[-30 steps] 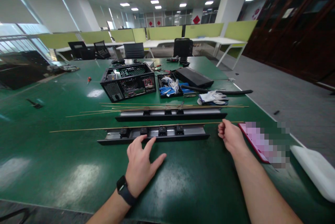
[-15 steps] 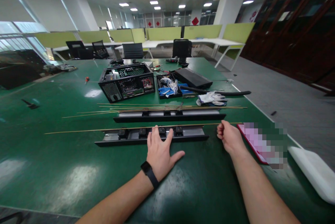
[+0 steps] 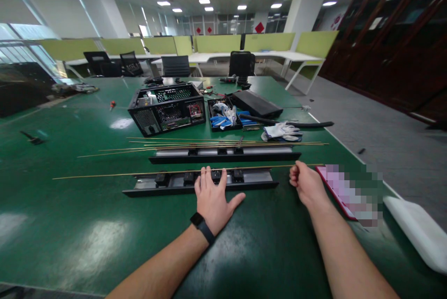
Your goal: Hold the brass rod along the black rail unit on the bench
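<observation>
Pressing the left hand point(image 3: 213, 201) flat on the near black rail point(image 3: 146, 187), fingers point(image 3: 206, 180) spread wide open and gripping nothing, tips landing among the little black blocks point(image 3: 238, 175) in the rail's channel. Wearing a dark watch point(image 3: 201, 226) on that wrist. Pinching a thin brass rod point(image 3: 104, 174) with the right hand point(image 3: 304, 186), fingers curled closed around it close to its right end. Worth noting about that rod: runs just past the left fingertips along the rail's far edge, then sticks out way beyond the rail's left end.

Same kind of rail again, the far rail point(image 3: 223, 153), a bit farther out from the left fingers, with a loose bunch of brass rods point(image 3: 174, 143) lying right behind it. Beyond those, an open black computer case point(image 3: 166, 108), a tray of blue and white bits point(image 3: 223, 115), a flat black box point(image 3: 256, 102), and white work gloves point(image 3: 282, 130) out past the right fingers. Just right of the right fingers, something red point(image 3: 328, 180), blurred out, can't tell what. All sitting on a glossy green bench point(image 3: 87, 234).
</observation>
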Demonstrator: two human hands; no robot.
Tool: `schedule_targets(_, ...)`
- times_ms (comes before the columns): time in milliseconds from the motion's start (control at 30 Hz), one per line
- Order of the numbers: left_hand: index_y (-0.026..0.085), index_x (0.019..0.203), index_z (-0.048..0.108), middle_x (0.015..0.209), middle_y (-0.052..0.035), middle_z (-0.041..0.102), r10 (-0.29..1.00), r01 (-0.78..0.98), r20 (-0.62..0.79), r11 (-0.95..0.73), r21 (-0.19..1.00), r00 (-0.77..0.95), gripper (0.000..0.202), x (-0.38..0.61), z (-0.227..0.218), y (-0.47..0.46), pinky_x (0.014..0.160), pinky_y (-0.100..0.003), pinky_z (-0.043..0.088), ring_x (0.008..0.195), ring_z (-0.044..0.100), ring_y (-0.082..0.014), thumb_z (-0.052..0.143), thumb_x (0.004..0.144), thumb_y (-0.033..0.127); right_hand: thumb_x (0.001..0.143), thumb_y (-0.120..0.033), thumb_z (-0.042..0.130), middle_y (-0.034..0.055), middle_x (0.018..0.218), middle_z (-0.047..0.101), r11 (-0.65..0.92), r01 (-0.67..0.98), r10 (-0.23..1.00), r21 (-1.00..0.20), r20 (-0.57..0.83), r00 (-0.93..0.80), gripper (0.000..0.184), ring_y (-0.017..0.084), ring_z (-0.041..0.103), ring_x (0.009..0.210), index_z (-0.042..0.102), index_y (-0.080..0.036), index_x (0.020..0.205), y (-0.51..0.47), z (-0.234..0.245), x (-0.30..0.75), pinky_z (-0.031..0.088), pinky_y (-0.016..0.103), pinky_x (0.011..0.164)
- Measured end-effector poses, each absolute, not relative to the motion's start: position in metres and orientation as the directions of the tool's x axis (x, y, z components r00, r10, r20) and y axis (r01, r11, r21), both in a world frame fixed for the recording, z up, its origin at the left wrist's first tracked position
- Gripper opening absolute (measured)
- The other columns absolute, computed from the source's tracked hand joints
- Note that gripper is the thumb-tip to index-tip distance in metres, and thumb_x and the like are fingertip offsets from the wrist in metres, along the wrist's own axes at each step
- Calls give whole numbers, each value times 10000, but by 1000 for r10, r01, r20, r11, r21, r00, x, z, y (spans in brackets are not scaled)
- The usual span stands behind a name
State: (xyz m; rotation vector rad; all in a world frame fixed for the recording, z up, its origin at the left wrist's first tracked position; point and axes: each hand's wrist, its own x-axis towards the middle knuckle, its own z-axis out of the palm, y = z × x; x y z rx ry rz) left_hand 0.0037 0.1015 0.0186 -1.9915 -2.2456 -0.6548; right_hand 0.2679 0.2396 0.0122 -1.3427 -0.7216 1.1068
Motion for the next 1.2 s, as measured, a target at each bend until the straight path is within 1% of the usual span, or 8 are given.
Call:
schedule_targets(200, 381, 1500, 598, 1658, -186, 412, 939, 954, 317, 40, 296, -137, 695, 2, 18, 103, 1195, -652, 304, 1586, 236, -478, 667, 884, 694, 805, -389, 744, -12, 589, 511, -125, -210, 914, -970, -195, 355, 323, 87, 423, 464, 520, -215, 652, 240, 12, 268, 275, 190, 362)
schedule_targets(433, 325, 1551, 535, 1682, -222, 331, 928, 960, 360, -7, 279, -98, 802, 5, 20, 79, 1193, -670, 321, 1562, 269, -498, 766, 841, 618, 818, -393, 746, -4, 606, 516, -133, -210, 914, -969, -202, 352, 328, 87, 428, 480, 533, -210, 649, 241, 9, 270, 285, 184, 367)
schedule_targets(500, 285, 1578, 496, 1675, -240, 316, 917, 963, 384, -3, 270, -105, 861, 10, 21, 67, 1186, -681, 330, 1569, 238, -505, 796, 824, 573, 818, -397, 748, -4, 611, 517, -131, -210, 916, -969, -200, 349, 329, 87, 429, 482, 534, -210, 651, 242, 8, 271, 287, 184, 367)
schedule_targets(600, 251, 1576, 495, 1613, -238, 389, 907, 967, 410, -10, 254, -98, 842, 18, 21, 56, 1180, -697, 337, 1567, 233, -500, 790, 837, 527, 824, -372, 729, -4, 614, 520, -125, -211, 920, -969, -193, 340, 306, 86, 429, 486, 541, -207, 647, 242, 7, 271, 291, 186, 372)
schedule_targets(733, 317, 1569, 509, 1550, -205, 481, 935, 968, 354, -71, 240, -19, 882, 27, 21, 61, 1161, -754, 331, 1528, 265, -557, 823, 790, 586, 824, -368, 723, -4, 611, 524, -131, -207, 919, -969, -197, 341, 301, 87, 427, 481, 541, -207, 646, 241, 7, 271, 291, 190, 372)
schedule_targets(867, 363, 1575, 498, 1640, -207, 392, 947, 970, 321, -53, 238, -27, 910, 33, 25, 71, 1138, -834, 281, 1540, 156, -632, 819, 771, 643, 810, -351, 711, -5, 608, 527, -127, -218, 915, -968, -199, 351, 279, 84, 426, 476, 544, -205, 640, 241, 7, 270, 287, 191, 372)
schedule_targets(1033, 429, 1585, 459, 1696, -157, 327, 957, 966, 286, -37, 258, -40, 857, 37, 30, 75, 1159, -851, 220, 1570, 70, -616, 665, 829, 777, 797, -344, 701, -5, 610, 518, -126, -231, 909, -965, -206, 362, 273, 78, 424, 473, 546, -200, 623, 242, 8, 268, 271, 190, 371)
schedule_targets(1200, 426, 1599, 437, 1713, -154, 303, 948, 977, 315, -25, 213, -44, 899, 42, 25, 76, 1147, -859, 220, 1564, 57, -628, 672, 812, 791, 787, -354, 708, -5, 609, 515, -128, -223, 909, -966, -205, 364, 276, 78, 421, 471, 551, -200, 619, 241, 8, 268, 273, 194, 372)
